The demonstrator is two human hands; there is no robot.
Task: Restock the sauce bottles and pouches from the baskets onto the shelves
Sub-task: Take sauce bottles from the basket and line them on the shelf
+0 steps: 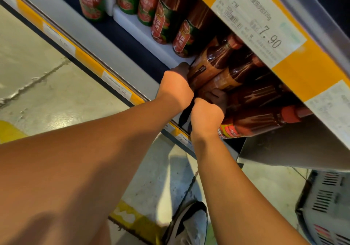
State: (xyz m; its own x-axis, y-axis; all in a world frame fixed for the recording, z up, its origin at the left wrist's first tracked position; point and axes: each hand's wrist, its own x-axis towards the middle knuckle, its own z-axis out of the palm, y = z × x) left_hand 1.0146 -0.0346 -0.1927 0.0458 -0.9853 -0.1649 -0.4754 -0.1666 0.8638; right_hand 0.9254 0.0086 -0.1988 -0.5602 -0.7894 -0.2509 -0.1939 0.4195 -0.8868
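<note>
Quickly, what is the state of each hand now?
Left hand: grips a shrink-wrapped pack of brown sauce bottles.
Right hand: holds the same pack from below.

Floor's plain grey concrete [37, 78], kinda scuffed, with a long crack running across it and worn yellow paint marks [132, 220] down near the bottom. Above the floor there's metal store shelving: a lower shelf edge [91, 62] with a yellow strip and small white price tags, and an upper shelf edge [306, 59] also in yellow, carrying a big white price label [261, 24] reading 7.90. A white foam block [136, 26] sits on the dark shelf deck below that label, and light glares off the concrete.
</note>
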